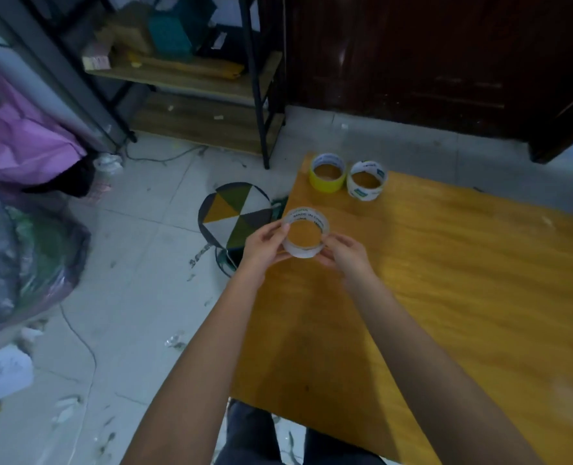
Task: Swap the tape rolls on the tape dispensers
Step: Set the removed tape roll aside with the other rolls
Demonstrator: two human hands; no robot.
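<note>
Head view shows both hands, left hand [265, 245] and right hand [343, 253], grasping a clear tape roll [305, 234] by its outer rim above the table [446, 280] edge. Probably light, stiff, slick-sided; rim or core grips suit. Yellow roll [327, 177] and white roll [367, 184] stand beyond.

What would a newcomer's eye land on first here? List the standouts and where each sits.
First, the clear tape roll held up between the left hand and right hand over the near-left corner of the orange table. Next, the yellow tape roll and the white tape roll standing side by side at the table's far left corner. On the floor left of the table sits a round stool with a triangle pattern.
</note>
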